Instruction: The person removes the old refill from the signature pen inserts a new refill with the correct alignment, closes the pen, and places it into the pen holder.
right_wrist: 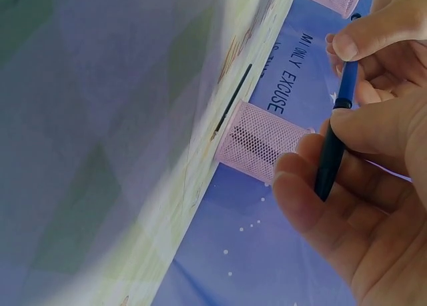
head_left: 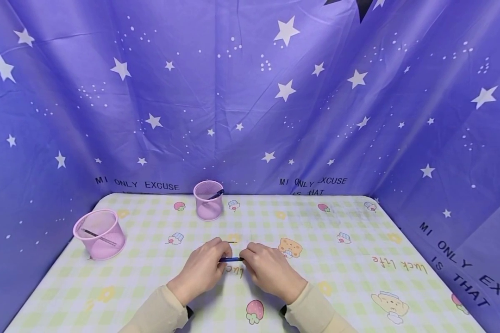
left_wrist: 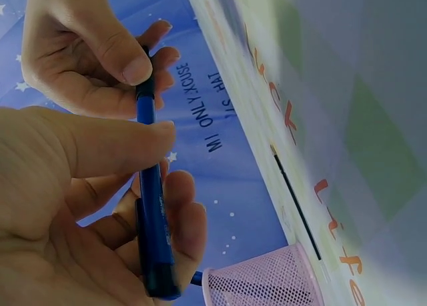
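Head and Wrist Views: Pen Held at Both Ends

Head view: The blue pen [head_left: 232, 259] spans the gap between the left hand [head_left: 206, 263] and right hand [head_left: 271, 270], over the desk [head_left: 350, 282]. The opposed grips apparently keep it steady. One far mesh cup [head_left: 208, 210] stands near the far edge, one left mesh cup [head_left: 104, 246] near the left edge; both are upright, presumably to contain slim items.

Left wrist view: The left hand pinches the blue barrel, thumb against fingers. A thin refill [left_wrist: 297, 213] lies loose on the desk.

Right wrist view: The right hand pinches the dark end section, thumb near the joint.
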A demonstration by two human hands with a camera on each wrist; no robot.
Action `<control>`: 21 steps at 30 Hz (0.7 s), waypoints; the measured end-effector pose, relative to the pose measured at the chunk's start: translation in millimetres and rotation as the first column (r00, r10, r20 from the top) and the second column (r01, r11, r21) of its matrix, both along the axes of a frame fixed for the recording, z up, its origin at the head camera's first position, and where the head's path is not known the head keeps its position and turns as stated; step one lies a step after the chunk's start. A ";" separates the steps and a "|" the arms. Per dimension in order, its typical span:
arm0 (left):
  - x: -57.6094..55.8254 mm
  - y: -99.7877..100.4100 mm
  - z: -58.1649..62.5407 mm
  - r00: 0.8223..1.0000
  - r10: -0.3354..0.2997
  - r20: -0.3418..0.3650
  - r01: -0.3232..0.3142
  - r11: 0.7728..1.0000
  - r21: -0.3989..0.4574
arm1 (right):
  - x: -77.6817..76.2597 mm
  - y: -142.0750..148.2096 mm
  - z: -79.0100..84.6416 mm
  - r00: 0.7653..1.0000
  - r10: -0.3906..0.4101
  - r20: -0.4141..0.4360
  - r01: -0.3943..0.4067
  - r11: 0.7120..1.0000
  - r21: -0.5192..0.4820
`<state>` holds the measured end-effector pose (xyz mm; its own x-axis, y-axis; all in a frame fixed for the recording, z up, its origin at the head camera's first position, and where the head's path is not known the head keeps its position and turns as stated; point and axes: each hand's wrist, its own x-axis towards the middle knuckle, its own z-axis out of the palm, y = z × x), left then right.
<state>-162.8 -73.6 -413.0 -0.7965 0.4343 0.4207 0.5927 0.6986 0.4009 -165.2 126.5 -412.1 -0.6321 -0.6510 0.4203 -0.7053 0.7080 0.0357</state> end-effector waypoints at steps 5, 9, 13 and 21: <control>0.4 0.5 0.2 1.000 0.008 0.029 -0.008 1.000 -0.020 | 0.5 0.3 0.7 1.000 0.003 -0.006 -0.003 1.000 -0.003; -0.1 1.1 0.0 1.000 -0.006 0.023 0.007 0.999 -0.042 | 0.5 0.1 0.6 1.000 0.003 -0.018 -0.003 1.000 -0.001; -1.0 1.3 0.0 0.999 -0.019 0.034 0.022 0.997 -0.071 | 0.5 -0.3 0.4 1.000 0.001 -0.023 -0.001 1.000 -0.001; -1.1 0.2 0.0 0.999 -0.028 0.044 0.032 0.996 -0.085 | 0.5 -0.2 0.2 1.000 0.003 -0.013 -0.003 1.000 -0.004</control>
<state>-163.9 -73.4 -413.0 -0.7992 0.4912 0.3464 0.5973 0.7139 0.3655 -164.7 126.3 -411.9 -0.6248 -0.6511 0.4309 -0.7067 0.7062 0.0423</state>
